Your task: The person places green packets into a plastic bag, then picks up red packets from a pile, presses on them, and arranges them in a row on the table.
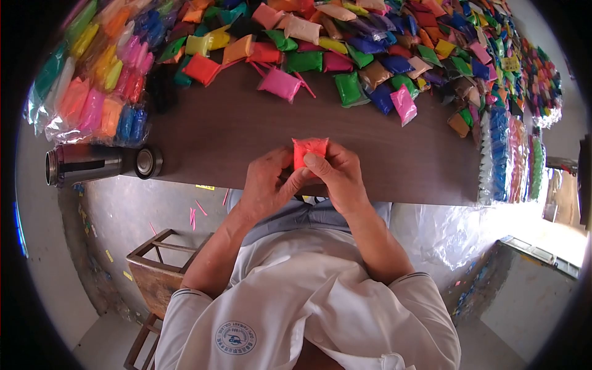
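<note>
Together, left hand (269,179), right hand (340,176), each grip pinched on one small red packet (301,152), over the brown table (216,132).

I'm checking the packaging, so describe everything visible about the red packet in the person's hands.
The red packet is small, bright and slightly orange, apparently a soft filling in thin, shiny plastic film, with a film edge along its top. The left hand and right hand hold it from both sides, thumbs over its lower part. It appears near the table's front edge; printing and its underside can't be made out.
</note>
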The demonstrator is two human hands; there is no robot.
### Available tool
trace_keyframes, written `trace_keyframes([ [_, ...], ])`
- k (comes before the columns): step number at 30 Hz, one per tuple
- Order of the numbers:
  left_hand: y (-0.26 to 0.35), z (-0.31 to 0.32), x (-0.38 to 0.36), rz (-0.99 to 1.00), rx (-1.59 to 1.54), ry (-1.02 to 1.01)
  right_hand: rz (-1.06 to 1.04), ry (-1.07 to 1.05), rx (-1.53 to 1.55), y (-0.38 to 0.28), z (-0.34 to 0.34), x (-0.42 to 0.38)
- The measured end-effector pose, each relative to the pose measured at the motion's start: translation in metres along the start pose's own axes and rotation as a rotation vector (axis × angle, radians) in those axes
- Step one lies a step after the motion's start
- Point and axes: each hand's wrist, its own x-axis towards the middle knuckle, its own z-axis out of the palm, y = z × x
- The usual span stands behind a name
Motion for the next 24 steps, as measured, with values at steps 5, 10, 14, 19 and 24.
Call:
trace_keyframes([
  [5,0.004,-0.001,0.001,-0.012,0.002,-0.027,-0.004,0.01,0.047,0.002,0.003,0.004],
  [10,0.006,-0.004,-0.001,-0.08,-0.023,-0.062,-0.048,0.014,0.022,0.006,0.001,0.003],
  [14,0.002,-0.004,0.0,-0.018,0.006,-0.032,-0.012,-0.022,-0.138,-0.008,-0.005,-0.001],
  [19,0.009,-0.004,0.001,-0.013,0.0,-0.029,0.097,-0.066,-0.102,-0.021,-0.009,-0.004],
  [24,0.005,-0.001,-0.002,-0.039,-0.064,0.021,0.062,0.004,-0.196,-0.016,-0.004,0.0],
])
